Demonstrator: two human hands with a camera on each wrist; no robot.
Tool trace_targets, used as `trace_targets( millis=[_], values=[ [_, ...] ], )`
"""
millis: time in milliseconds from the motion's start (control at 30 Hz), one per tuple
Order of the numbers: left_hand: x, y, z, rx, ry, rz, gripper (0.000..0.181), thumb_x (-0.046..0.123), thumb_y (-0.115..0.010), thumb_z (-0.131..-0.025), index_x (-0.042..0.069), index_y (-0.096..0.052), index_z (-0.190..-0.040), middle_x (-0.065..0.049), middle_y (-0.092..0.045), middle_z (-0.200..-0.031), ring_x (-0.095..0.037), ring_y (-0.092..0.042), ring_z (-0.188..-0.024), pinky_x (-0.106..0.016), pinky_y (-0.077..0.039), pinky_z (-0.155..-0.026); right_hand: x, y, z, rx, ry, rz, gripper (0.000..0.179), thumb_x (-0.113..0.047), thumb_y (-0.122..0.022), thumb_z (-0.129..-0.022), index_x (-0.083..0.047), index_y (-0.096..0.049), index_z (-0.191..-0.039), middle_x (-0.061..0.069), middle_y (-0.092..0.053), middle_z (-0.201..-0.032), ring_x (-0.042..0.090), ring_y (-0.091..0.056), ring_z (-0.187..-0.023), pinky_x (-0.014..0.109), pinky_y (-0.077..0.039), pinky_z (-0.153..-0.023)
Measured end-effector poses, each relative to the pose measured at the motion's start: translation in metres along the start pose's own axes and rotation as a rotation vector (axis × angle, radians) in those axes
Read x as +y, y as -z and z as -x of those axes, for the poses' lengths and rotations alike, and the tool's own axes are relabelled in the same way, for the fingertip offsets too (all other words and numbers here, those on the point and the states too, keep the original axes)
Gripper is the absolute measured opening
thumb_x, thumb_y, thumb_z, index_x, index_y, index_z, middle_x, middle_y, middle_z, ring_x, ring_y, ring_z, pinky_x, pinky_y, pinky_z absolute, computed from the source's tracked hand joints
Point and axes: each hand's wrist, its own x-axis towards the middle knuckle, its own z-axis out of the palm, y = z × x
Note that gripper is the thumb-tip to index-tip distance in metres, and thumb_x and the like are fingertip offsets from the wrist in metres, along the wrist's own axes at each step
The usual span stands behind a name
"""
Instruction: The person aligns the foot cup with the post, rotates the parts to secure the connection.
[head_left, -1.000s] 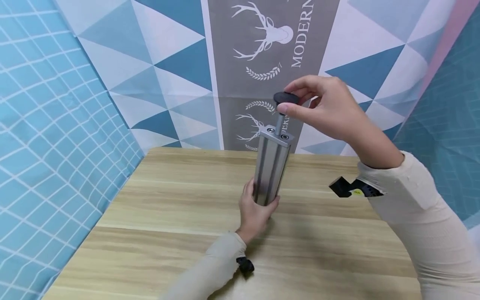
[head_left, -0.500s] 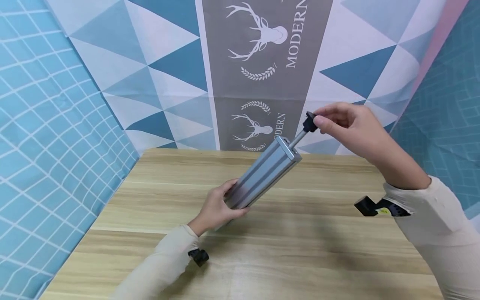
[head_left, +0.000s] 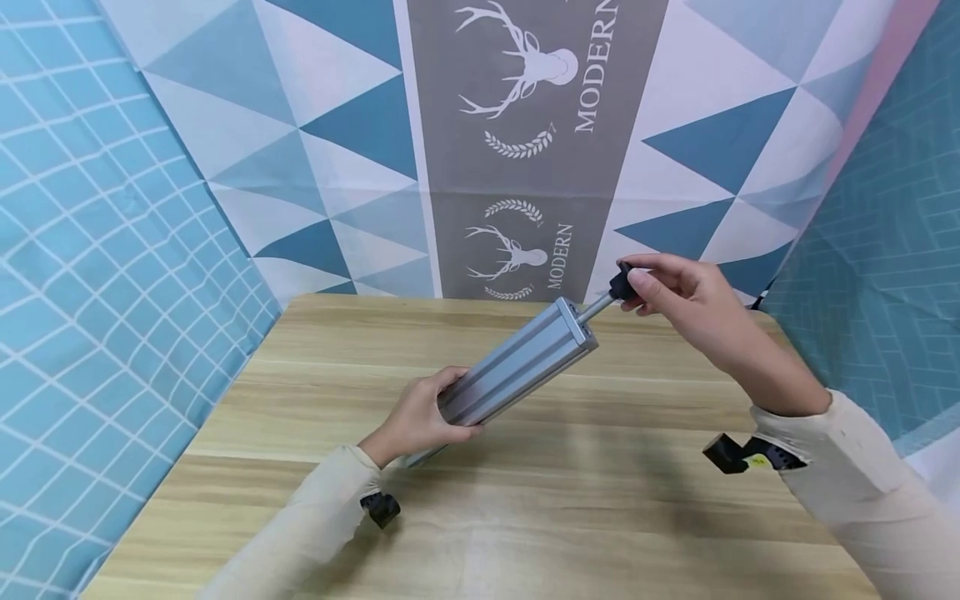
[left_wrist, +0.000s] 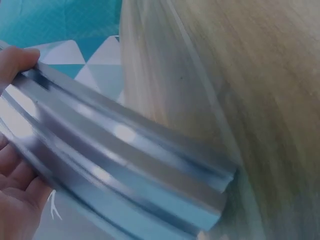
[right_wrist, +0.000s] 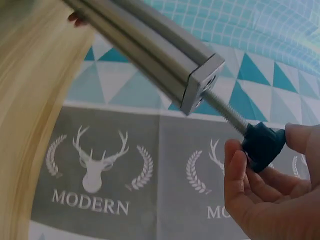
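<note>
**Tilted metal bar between two hands, the right one at its rod end**

The metal bar lies in front of the left hand, above the bench. This hand is wrapped around the bar near its lower end; whether that end touches the bench, I cannot tell. From the left hand, the long axis goes obliquely up and forward, to the right. Along about the same line, the threaded rod comes out of the end plate. The right hand is the nearer one to this rod, and its thumb and fingers pinch the dark knob at the tip.
</note>
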Motion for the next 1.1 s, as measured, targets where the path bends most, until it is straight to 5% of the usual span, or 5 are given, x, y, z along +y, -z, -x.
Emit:
trace_targets(
  millis=[600,767,967,1100],
  values=[
    [0.024,-0.009,-0.034,-0.006,-0.044,0.031,0.068,0.033,-0.087,-0.068,0.006,-0.059,-0.123,-0.007,-0.068,-0.108,-0.014,-0.063,-0.089,-0.029,-0.05,-0.073,-0.003,-0.006,0.0,0.103,-0.069,-0.048,0.044,-0.033,-0.052,-0.099,-0.006,-0.055,-0.133,-0.004,-0.068,-0.101,0.01,-0.065,-0.086,0.018,-0.051,-0.077],
    [0.024,-0.011,-0.036,0.024,-0.052,0.091,0.065,0.031,-0.088,-0.065,0.007,-0.062,-0.12,-0.005,-0.07,-0.104,-0.011,-0.064,-0.084,-0.026,-0.05,-0.07,0.004,-0.006,0.0,0.05,-0.051,-0.064,0.044,-0.029,-0.05,-0.1,-0.004,-0.051,-0.137,0.001,-0.066,-0.104,0.008,-0.065,-0.088,0.018,-0.051,-0.078],
    [0.018,-0.011,-0.029,0.067,-0.036,0.146,0.063,0.03,-0.091,-0.061,0.01,-0.066,-0.116,0.0,-0.071,-0.101,-0.008,-0.064,-0.083,-0.026,-0.051,-0.069,0.016,0.0,0.001,-0.115,0.028,0.076,0.043,-0.022,-0.046,-0.102,-0.005,-0.042,-0.142,0.019,-0.063,-0.116,0.015,-0.064,-0.099,0.019,-0.05,-0.08],
    [0.017,-0.009,-0.027,0.057,-0.021,0.159,0.061,0.031,-0.09,-0.062,0.012,-0.067,-0.115,0.001,-0.071,-0.1,-0.008,-0.064,-0.084,-0.026,-0.051,-0.071,0.022,0.009,0.001,-0.221,0.113,0.172,0.057,-0.013,-0.055,-0.098,-0.012,-0.031,-0.15,0.017,-0.049,-0.14,0.029,-0.053,-0.12,0.039,-0.051,-0.088]
  ],
)
